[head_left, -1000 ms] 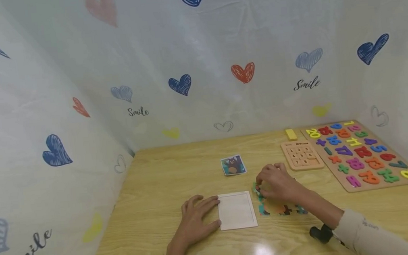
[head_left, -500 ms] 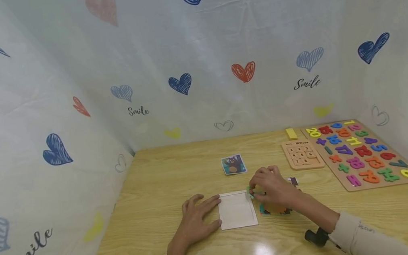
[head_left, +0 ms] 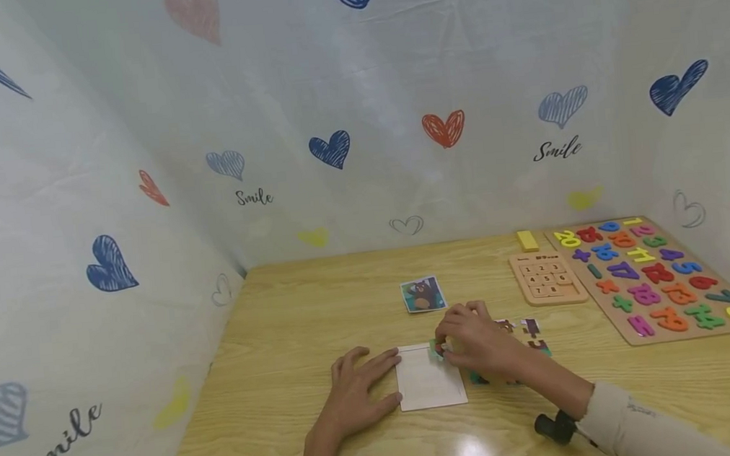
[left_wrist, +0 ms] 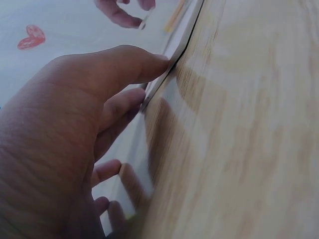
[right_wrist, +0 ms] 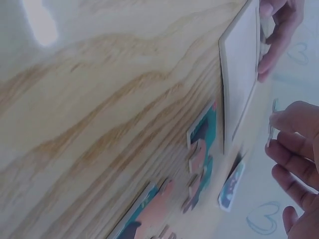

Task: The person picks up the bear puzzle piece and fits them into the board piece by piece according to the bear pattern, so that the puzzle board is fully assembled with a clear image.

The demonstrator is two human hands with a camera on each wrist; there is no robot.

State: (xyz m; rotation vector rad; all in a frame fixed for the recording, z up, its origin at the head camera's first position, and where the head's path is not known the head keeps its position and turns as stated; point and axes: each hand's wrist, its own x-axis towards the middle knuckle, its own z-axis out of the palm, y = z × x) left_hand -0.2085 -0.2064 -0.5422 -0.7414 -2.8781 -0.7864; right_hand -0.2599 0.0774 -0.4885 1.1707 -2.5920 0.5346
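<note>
My right hand (head_left: 482,344) pinches a small green jigsaw puzzle piece (head_left: 436,350) between thumb and fingers, over the upper right part of a white square puzzle tray (head_left: 427,385). Seen from the right wrist, the piece is edge-on and raised above the table. My left hand (head_left: 358,395) lies spread at the tray's left side, its thumb and fingertips touching the edge. Several loose puzzle pieces (right_wrist: 203,130) in teal, orange and brown lie right of the tray, partly hidden under my right hand and forearm in the head view.
Behind the tray lies a bear picture card (head_left: 423,294). Farther right are a wooden sliding number puzzle (head_left: 550,298), a yellow block (head_left: 527,240) and a board of colourful numbers (head_left: 633,317). A curtain printed with hearts (head_left: 362,199) borders the table.
My right hand has moved left from the loose pieces to over the tray, carrying the green puzzle piece. My left hand stays at the tray's left edge.
</note>
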